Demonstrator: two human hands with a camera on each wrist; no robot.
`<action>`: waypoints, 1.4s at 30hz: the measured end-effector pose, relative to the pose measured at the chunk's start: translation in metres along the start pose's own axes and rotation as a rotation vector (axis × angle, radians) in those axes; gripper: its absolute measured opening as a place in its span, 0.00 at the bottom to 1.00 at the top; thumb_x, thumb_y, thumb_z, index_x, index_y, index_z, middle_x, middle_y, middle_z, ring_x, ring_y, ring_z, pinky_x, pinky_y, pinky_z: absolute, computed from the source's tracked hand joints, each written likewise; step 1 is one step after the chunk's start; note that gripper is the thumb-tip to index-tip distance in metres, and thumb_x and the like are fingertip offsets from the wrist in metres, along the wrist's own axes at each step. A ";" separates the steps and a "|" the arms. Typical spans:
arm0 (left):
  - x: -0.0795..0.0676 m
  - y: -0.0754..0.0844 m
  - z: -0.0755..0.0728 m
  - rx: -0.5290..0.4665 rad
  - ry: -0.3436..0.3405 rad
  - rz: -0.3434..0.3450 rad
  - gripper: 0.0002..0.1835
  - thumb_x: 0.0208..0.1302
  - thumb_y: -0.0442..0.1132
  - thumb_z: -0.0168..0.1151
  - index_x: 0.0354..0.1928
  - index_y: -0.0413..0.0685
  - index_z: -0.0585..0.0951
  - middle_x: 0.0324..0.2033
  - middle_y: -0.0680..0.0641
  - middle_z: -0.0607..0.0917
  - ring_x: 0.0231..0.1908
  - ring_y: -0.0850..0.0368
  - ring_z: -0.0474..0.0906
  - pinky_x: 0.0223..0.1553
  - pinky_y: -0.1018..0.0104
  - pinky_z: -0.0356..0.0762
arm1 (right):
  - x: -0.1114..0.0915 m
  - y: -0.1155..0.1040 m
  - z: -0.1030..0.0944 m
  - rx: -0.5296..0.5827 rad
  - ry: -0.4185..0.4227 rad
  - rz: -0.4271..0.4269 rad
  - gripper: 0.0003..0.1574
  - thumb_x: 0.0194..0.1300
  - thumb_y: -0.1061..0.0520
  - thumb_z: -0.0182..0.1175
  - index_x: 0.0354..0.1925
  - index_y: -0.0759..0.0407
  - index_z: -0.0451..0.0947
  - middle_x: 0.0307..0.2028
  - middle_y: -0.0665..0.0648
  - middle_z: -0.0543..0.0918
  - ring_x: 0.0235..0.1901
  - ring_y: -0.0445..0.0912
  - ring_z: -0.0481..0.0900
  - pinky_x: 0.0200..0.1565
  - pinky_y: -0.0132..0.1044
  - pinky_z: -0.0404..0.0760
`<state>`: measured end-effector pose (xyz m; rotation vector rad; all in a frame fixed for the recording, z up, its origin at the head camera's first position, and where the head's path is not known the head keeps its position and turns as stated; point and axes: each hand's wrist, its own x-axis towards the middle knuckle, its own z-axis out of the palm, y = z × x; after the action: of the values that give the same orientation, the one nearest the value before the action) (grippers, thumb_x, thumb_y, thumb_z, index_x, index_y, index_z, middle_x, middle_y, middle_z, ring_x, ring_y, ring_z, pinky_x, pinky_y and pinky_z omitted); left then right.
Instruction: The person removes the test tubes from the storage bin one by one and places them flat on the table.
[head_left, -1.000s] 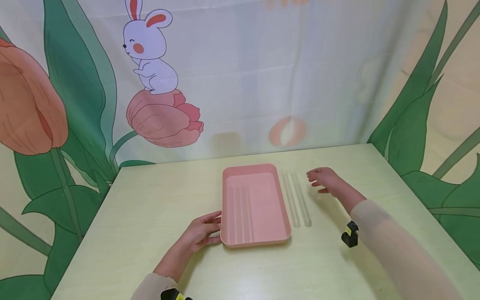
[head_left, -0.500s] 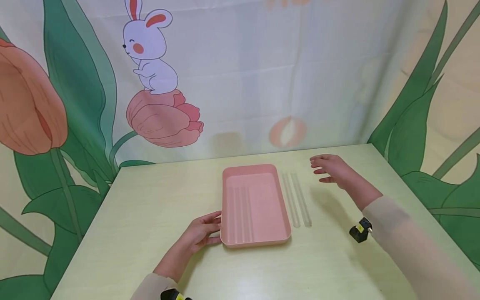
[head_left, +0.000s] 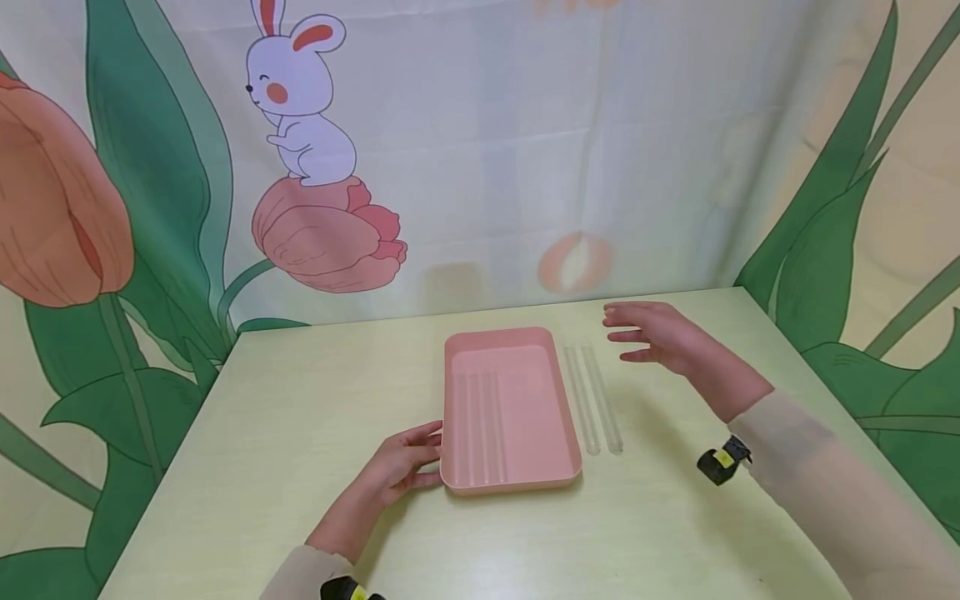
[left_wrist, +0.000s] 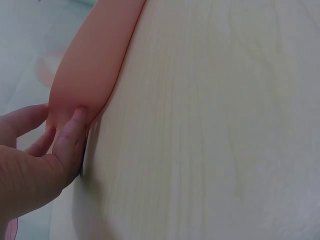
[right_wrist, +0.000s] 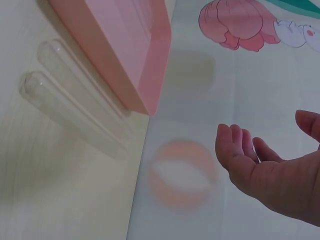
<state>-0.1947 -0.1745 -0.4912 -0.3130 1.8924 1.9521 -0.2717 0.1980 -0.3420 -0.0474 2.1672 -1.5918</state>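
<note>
A pink rectangular tray [head_left: 540, 417] lies on the table, with several clear test tubes [head_left: 491, 429] side by side in its left part. Two more clear test tubes [head_left: 592, 400] lie just right of the tray, roughly parallel to its side. My left hand [head_left: 401, 467] touches the tray's left wall near the front corner; the left wrist view shows the thumb [left_wrist: 72, 132] and fingertips against the pink wall. Above the table, right of the loose tubes, hovers my right hand [head_left: 656, 337], fingers loosely extended and holding nothing. In the right wrist view it is apart from the tubes [right_wrist: 75, 115].
The pale wooden table [head_left: 322, 400] reaches back to a white curtain [head_left: 480, 167] printed with a rabbit and tulips. A small black wrist camera [head_left: 723, 461] hangs under the right sleeve; another [head_left: 348, 588] sits at the left wrist.
My right hand has risen, drawn back to the right, then shifted slightly left above the table. The left hand, tray and tubes stay in place.
</note>
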 end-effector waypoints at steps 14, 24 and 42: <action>0.001 0.003 -0.002 0.001 0.006 0.001 0.28 0.73 0.27 0.55 0.74 0.39 0.69 0.69 0.30 0.74 0.50 0.52 0.86 0.46 0.55 0.90 | 0.001 -0.013 0.028 0.082 -0.140 0.031 0.35 0.80 0.45 0.46 0.76 0.60 0.59 0.68 0.58 0.71 0.65 0.51 0.74 0.64 0.46 0.80; 0.000 0.002 -0.001 -0.004 -0.001 0.003 0.28 0.73 0.27 0.55 0.74 0.38 0.69 0.70 0.30 0.73 0.49 0.53 0.86 0.47 0.55 0.90 | 0.013 -0.012 0.052 0.116 -0.180 0.040 0.28 0.79 0.47 0.46 0.69 0.58 0.68 0.58 0.51 0.75 0.59 0.48 0.76 0.62 0.48 0.81; 0.000 0.000 0.000 0.007 0.003 0.004 0.28 0.73 0.28 0.56 0.74 0.39 0.69 0.70 0.30 0.74 0.49 0.53 0.86 0.45 0.56 0.90 | 0.050 0.007 0.080 0.153 -0.209 0.153 0.34 0.78 0.45 0.45 0.74 0.60 0.60 0.72 0.63 0.67 0.71 0.58 0.68 0.64 0.52 0.80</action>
<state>-0.1950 -0.1747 -0.4918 -0.3110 1.9032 1.9476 -0.2859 0.1143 -0.3834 -0.0001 1.8416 -1.5852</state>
